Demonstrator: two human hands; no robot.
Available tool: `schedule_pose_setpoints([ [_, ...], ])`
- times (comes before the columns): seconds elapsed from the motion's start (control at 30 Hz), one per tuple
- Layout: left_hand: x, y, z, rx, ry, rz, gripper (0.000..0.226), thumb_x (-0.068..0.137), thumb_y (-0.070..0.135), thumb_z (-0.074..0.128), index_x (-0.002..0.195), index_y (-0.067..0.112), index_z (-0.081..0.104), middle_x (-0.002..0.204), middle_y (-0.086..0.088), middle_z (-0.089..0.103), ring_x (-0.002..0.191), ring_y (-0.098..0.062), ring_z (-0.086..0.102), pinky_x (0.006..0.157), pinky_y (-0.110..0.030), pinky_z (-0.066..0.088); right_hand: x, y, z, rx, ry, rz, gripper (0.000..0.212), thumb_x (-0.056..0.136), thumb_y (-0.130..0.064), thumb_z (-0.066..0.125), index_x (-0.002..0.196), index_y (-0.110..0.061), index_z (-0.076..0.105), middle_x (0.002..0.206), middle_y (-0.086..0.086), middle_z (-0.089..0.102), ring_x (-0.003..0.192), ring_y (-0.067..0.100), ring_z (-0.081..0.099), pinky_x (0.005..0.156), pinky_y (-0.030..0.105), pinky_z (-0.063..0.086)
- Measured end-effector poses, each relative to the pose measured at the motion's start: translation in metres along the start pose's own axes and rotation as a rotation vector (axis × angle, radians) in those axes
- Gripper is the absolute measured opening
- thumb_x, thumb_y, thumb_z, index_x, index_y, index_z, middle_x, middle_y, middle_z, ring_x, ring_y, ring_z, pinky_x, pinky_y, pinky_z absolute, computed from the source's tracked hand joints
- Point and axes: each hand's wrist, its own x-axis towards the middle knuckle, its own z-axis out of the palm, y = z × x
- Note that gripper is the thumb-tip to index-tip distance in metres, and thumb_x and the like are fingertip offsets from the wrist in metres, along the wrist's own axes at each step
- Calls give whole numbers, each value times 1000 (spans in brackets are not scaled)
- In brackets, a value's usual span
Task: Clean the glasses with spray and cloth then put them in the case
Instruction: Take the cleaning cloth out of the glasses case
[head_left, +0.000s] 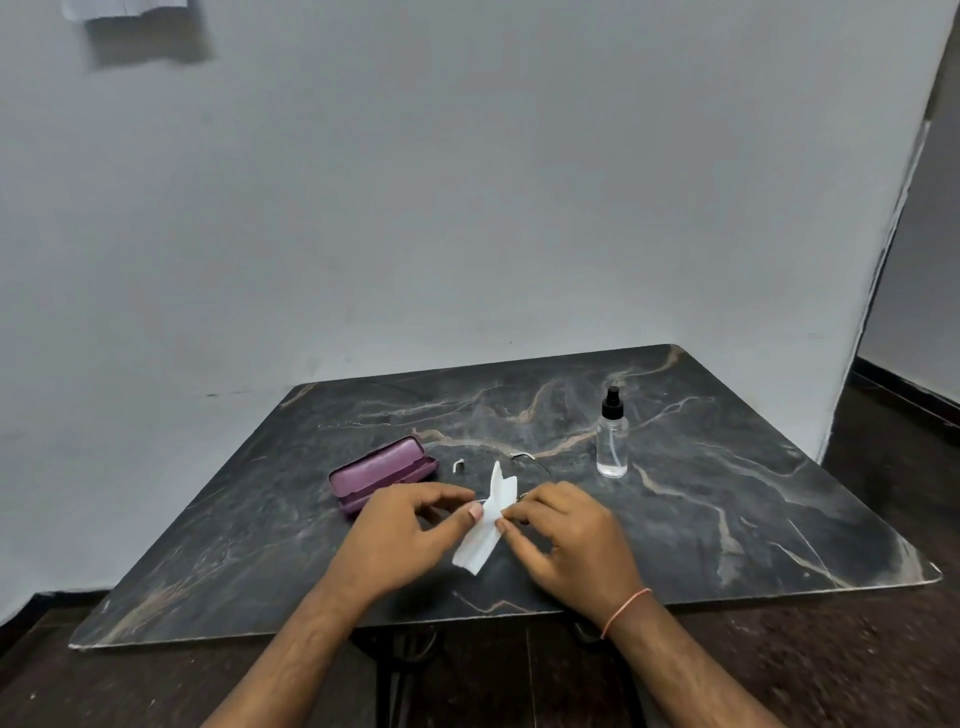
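Both hands (410, 525) (566, 535) pinch cloth (485, 525) w/ glasses (524, 462) btwn.

A dark marble-patterned tabletop (727, 519) with pale tan veins stands against a plain grey-white wall (467, 182). A pale sheet (124, 8) hangs on that wall at the upper left (its lower edge alone shows, casting a shadow). Dark brown floor (883, 649) lies beneath, with a dark skirting strip (904, 387) at the right.
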Motion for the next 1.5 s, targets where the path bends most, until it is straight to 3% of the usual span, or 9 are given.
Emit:
schedule_pose_setpoints([
  [0.13, 6, -6, 14, -76, -96, 8, 34, 86, 71, 75, 109, 49, 86, 108, 32, 81, 98, 1, 79, 88, -23, 62, -1, 0, 1, -48, -16, -27, 13, 99, -38, 75, 97, -26, 80, 91, -10, 71, 80, 14, 63, 66, 34, 55],
  [0.27, 1, -17, 27, -216, -3, 56, 13, 93, 53, 80, 101, 46, 88, 106, 20, 84, 102, -6, 80, 86, -20, 59, 0, -1, 1, -48, -19, -47, 18, 99, -40, 77, 104, -23, 80, 94, -9, 72, 82, 14, 62, 68, 33, 55],
  [0.4, -2, -26, 32, -436, 71, -11, 10, 96, 28, 83, 100, 34, 91, 111, 3, 85, 104, -13, 80, 90, -24, 61, 1, -1, 0, 3, 8, 7, 37, 95, -36, 76, 129, -21, 72, 120, -8, 68, 105, 16, 63, 85, 36, 56],
  [0.57, -5, -33, 34, -747, 42, -132, 17, 96, 29, 83, 107, 17, 89, 113, -2, 83, 100, -10, 76, 86, -24, 60, 3, 0, 1, -32, -47, -2, 66, 90, -25, 75, 152, -33, 56, 157, -15, 52, 142, 15, 50, 106, 42, 51],
  [0.73, -3, -41, 32, -874, -22, -145, 35, 91, 37, 87, 108, 7, 88, 126, -1, 75, 118, -20, 71, 105, -42, 58, 6, -1, 6, -103, -95, -61, 58, 100, -43, 71, 155, -42, 52, 168, -17, 42, 150, 17, 44, 110, 47, 48],
  [0.9, -2, -42, 30, -829, -48, -78, 48, 83, 52, 87, 106, 10, 89, 135, -4, 65, 126, -14, 67, 106, -34, 58, 7, -4, 5, -108, -52, -125, 43, 103, -41, 72, 145, -41, 64, 160, -15, 55, 143, 22, 53, 104, 47, 48],
  [1.0, -2, -42, 29, -777, -52, -56, 40, 84, 49, 85, 108, 18, 89, 145, 9, 60, 136, -5, 62, 104, -27, 58, 9, -8, 10, -98, -28, -119, 35, 104, -37, 73, 138, -39, 71, 148, -17, 66, 138, 24, 57, 103, 46, 48],
  [1.2, -2, -43, 31, -809, -10, -44, 33, 83, 47, 85, 103, 21, 90, 151, 11, 56, 130, -1, 65, 98, -22, 58, 12, -5, 19, 47, 7, -11, 28, 102, -30, 75, 129, -35, 78, 130, -23, 75, 129, 20, 62, 99, 46, 52],
  [1.5, -3, -38, 35, -734, 166, -17, 28, 80, 46, 87, 98, 25, 89, 123, 5, 73, 112, -7, 73, 85, -21, 60, 12, -20, 26, 420, 13, 352, 27, 95, -29, 77, 120, -39, 82, 94, -13, 76, 90, 11, 72, 76, 29, 60],
])
